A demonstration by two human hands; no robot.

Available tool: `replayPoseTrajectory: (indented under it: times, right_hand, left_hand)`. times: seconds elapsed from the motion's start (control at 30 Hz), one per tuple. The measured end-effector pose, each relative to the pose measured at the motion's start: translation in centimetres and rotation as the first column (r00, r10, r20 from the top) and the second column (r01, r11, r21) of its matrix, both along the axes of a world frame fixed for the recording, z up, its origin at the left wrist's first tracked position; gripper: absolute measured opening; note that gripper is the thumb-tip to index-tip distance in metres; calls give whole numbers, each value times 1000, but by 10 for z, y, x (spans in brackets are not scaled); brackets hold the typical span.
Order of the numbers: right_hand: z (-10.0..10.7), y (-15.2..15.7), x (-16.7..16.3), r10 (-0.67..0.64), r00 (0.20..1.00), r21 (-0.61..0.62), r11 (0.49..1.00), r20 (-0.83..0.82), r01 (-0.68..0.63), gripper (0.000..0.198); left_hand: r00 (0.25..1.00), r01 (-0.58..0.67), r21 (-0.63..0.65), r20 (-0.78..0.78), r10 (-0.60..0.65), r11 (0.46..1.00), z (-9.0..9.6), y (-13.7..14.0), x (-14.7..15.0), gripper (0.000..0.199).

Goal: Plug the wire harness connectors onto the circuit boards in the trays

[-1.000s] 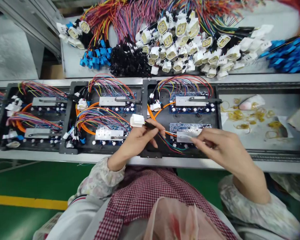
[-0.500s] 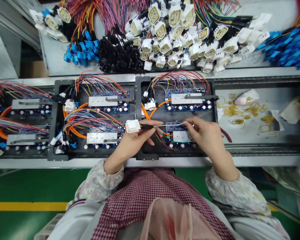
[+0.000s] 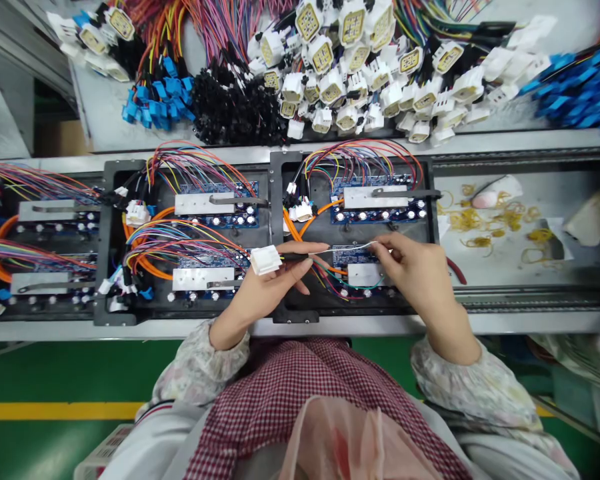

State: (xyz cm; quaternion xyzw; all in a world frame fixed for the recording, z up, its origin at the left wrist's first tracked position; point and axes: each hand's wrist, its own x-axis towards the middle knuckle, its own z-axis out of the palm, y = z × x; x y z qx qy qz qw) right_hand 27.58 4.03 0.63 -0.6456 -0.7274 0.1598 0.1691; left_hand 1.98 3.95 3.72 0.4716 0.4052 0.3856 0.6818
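Bright, even light, soft shadows, wide-angle stretching and blur toward the edges

And here's the left hand point(image 3: 270, 288), left of the near circuit board point(image 3: 344, 258), gripping a white connector point(image 3: 265, 260) by its black sleeve point(image 3: 294, 257); the right hand point(image 3: 421, 268) pinches a white wire point(image 3: 349, 248) over that board, yellow loops point(image 3: 513, 221) off to its right.
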Motion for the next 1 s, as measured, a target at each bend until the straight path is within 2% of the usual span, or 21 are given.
replayPoseTrajectory:
  times: [0.27,0.5,0.77,0.9,1.0]
  right_hand:
    - [3,2,1,26,1000,-13,1000,-10,-26,28]
    - [-3,3,0,21,999,-19,1000,46,-21,25]
    - [-1,2,2,-2,1000,-11,1000,-8,2,26]
    - [-4,3,0,7,999,-2,1000,51,-7,29]
    - [-2,2,-2,64,993,4,998,104,-65,28]
  left_hand:
    - [998,-29,33,-56,30,999,0,1,0,23]
    - [998,-3,-3,-61,3,1000,-3,0,-1,30]
    - [997,-14,20,-77,16,1000,-4,1,-1,26]
    - [997,-2,-1,-82,1,1000,-2,2,0,29]
    - [995,-21,-12,-94,20,1000,-1,2,2,30]
